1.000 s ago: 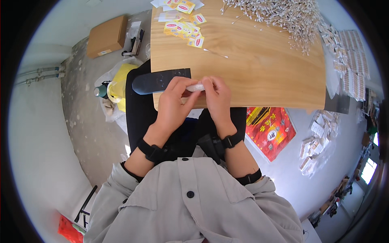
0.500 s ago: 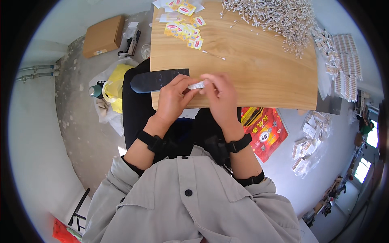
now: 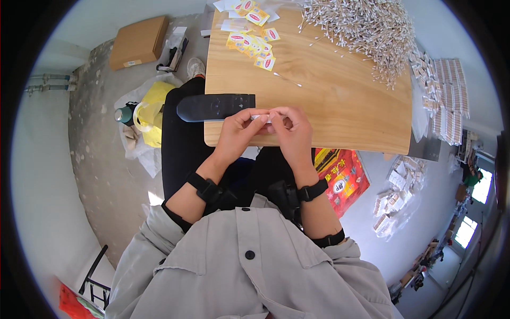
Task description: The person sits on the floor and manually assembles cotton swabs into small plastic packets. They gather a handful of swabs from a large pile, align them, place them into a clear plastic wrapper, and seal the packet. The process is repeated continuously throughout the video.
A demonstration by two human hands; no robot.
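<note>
Over the near edge of the wooden table [image 3: 340, 114], my left hand [image 3: 237, 133] and my right hand [image 3: 293, 132] meet, fingers pinched on a small white bundle of cotton swabs [image 3: 258, 116]. Most of the bundle is hidden by my fingers and thumbs. A large heap of loose cotton swabs [image 3: 361, 26] covers the far right of the table. Yellow and white printed cards [image 3: 252, 45] lie scattered at the far left. Between cards and hands rests a single loose cotton swab [image 3: 287, 80].
A dark flat strip [image 3: 212, 108] juts past the table's left edge. Packed swab bundles [image 3: 449, 101] are stacked to the right, and a plastic bag of packs [image 3: 398, 191] lies lower. A red printed bag [image 3: 342, 181], yellow bag [image 3: 154, 114] and cardboard box [image 3: 139, 42] sit around.
The bundle's white swab tips, exposed before, are now mostly covered by my fingers. My right hand has lowered and both hands are closer together. The whole view has shifted slightly.
</note>
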